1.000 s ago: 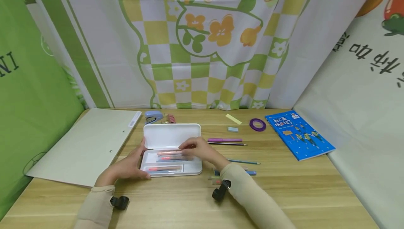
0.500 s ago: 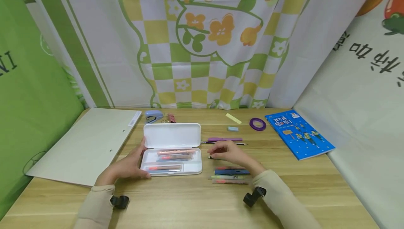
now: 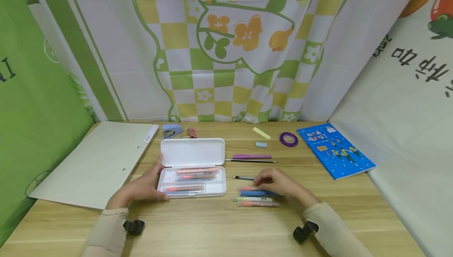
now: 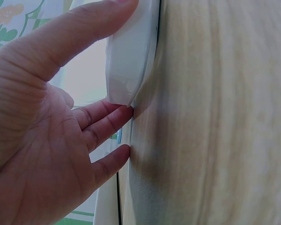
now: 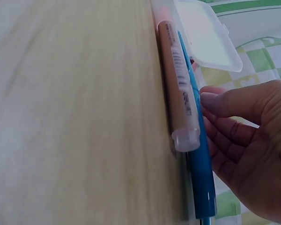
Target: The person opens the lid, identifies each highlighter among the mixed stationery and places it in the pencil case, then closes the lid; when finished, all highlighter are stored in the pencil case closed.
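Note:
An open white pencil case (image 3: 216, 188) holds several pens (image 3: 196, 171) in its compartments. My left hand (image 3: 145, 184) grips its left side, thumb at the front edge and fingers behind; in the left wrist view the fingertips (image 4: 114, 119) reach under the case corner. My right hand (image 3: 276, 182) is over a dark pencil with an eraser end (image 3: 243, 178), which runs in under its bent fingers. Just in front lies a blue pen (image 3: 253, 193). In the right wrist view the thumb is beside this blue pen (image 5: 201, 164), behind a pink-capped highlighter (image 5: 175, 75); any grip is hidden.
Nearer me lie a green-and-white pen (image 3: 255, 199) and another highlighter (image 3: 258, 204). Beyond are a purple pen (image 3: 252, 156), black pencil (image 3: 253, 161), eraser (image 3: 261, 145), yellow strip (image 3: 262, 133), purple tape roll (image 3: 288, 139), blue book (image 3: 336, 150), stapler (image 3: 172, 131) and large board (image 3: 95, 162).
My right hand has moved from the pencil case out to the right, past the pencil's eraser end, to above the pens. My left hand has stayed on the case.

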### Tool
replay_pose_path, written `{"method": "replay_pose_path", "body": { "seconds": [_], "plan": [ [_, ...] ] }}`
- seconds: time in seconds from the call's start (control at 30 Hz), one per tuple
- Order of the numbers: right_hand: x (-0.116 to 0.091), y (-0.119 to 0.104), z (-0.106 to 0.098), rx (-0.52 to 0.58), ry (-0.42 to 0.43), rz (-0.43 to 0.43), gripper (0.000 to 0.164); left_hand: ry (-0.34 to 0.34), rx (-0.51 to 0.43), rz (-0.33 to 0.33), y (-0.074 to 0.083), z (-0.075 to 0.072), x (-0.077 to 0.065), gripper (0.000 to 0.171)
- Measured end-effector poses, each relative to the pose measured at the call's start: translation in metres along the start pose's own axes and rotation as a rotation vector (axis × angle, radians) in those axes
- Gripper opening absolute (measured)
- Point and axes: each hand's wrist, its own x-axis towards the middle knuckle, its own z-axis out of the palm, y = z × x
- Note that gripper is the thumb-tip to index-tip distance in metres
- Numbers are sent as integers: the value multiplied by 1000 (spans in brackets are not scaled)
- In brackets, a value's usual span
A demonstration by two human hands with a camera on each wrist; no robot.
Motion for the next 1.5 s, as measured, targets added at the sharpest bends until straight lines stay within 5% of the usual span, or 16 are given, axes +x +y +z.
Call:
{"method": "replay_pose_path", "body": {
  "seconds": [1.03,1.5],
  "plan": [
    [-4,0,-10,24,-10,-23,16,-31,31,-31,4,-2,-2,133],
    [55,-51,7,50,1,-167,14,-7,24,-6,2,-1,-1,135]
  ]
}}
